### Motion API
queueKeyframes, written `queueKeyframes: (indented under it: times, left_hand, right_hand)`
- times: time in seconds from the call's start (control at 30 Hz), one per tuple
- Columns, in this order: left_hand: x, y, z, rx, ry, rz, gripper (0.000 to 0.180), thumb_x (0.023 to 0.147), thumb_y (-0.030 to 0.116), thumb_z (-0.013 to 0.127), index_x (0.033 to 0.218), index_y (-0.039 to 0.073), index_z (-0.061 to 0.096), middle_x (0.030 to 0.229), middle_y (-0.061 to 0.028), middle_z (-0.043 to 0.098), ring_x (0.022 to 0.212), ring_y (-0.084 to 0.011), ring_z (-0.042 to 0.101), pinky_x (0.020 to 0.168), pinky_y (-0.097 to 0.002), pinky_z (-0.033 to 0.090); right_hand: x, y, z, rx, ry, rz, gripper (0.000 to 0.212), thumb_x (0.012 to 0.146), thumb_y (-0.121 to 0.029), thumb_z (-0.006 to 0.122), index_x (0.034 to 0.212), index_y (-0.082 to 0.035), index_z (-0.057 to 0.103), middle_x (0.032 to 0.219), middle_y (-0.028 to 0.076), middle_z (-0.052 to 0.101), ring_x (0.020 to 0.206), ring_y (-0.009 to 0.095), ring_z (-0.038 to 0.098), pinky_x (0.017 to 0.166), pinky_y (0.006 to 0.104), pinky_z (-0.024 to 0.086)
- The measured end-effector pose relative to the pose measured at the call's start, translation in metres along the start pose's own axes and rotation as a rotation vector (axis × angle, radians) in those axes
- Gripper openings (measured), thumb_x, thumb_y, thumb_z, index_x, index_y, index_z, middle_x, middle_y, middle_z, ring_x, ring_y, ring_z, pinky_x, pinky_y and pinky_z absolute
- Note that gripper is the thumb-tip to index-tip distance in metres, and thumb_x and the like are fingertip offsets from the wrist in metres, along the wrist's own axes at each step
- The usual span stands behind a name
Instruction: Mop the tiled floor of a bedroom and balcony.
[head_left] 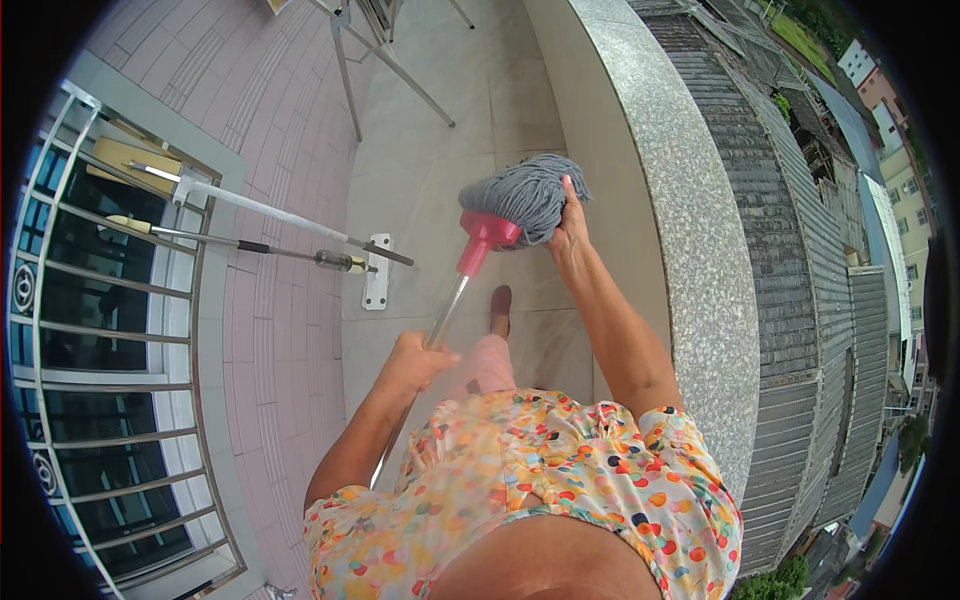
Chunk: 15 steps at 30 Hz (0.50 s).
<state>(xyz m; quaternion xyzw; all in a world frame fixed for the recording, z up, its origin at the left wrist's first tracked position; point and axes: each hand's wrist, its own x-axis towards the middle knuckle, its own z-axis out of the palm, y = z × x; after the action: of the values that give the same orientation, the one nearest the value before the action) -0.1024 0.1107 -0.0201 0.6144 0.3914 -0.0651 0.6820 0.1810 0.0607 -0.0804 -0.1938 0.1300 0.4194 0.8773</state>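
Setting: a person is standing on a tiled balcony floor (440,160), seen from above; a speckled stone parapet (680,220) is running along the person's right side.
Mop: a mop with a grey string head (525,195), a red collar (482,238) and a metal shaft (445,312) is being held up off the floor, tilting away from the body, head uppermost.
Left hand: the left hand (415,358) is wrapping the shaft low down, fingers clenched around it.
Right hand: the right hand (570,225) is reaching forward and pressing against the right side of the string head, fingers curling into the strands; how firmly they are closing is hard to judge, since the strands are hiding the fingertips.
Position of mop: the head is hanging in front of the person, near the parapet and above the floor, just ahead of a brown shoe (501,308).
Wall side: two long-handled tools (270,232) are leaning across the pink tiled wall (290,90) on the person's left, their ends meeting a white flat mop plate (377,272) on the floor.
Window: a barred metal grille (90,330) is covering the window at far left.
Beyond parapet: grey tiled roofs (800,250) are lying below.
Clothing: the person is wearing a spotted, multicoloured top (540,470).
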Motion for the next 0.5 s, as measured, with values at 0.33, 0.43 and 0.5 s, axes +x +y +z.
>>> queueKeyframes:
  times: [0.33, 0.43, 0.5]
  left_hand:
    - [0.02, -0.044, 0.025, -0.253, 0.048, -0.132, 0.014, 0.062, 0.007, 0.06, 0.065, 0.004, 0.046, 0.047, 0.0036, 0.038, 0.035, -0.0041, 0.03, 0.032, -0.0199, 0.023]
    - [0.022, -0.051, 0.029, -0.308, 0.058, -0.133, 0.014, 0.062, 0.006, 0.06, 0.065, 0.005, 0.046, 0.048, 0.0037, 0.038, 0.035, -0.0041, 0.03, 0.032, -0.0199, 0.023]
    - [0.021, -0.055, 0.03, -0.329, 0.066, -0.135, 0.015, 0.06, 0.006, 0.06, 0.066, 0.003, 0.048, 0.051, 0.0029, 0.039, 0.038, -0.0046, 0.031, 0.033, -0.0199, 0.022]
  right_hand:
    - [-0.005, 0.009, -0.063, -0.155, 0.533, 0.068, 0.023, 0.077, -0.008, 0.043, 0.096, 0.003, 0.047, 0.094, 0.015, 0.053, 0.084, 0.029, 0.053, 0.076, 0.0522, 0.04]
    - [-0.024, 0.012, -0.064, -0.193, 0.433, 0.098, 0.024, 0.078, -0.011, 0.043, 0.098, 0.003, 0.046, 0.098, 0.014, 0.051, 0.09, 0.029, 0.05, 0.08, 0.0529, 0.035]
    - [-0.042, 0.021, -0.067, -0.176, 0.402, 0.109, 0.026, 0.079, -0.015, 0.042, 0.1, 0.001, 0.046, 0.101, 0.014, 0.05, 0.093, 0.029, 0.048, 0.082, 0.0519, 0.034]
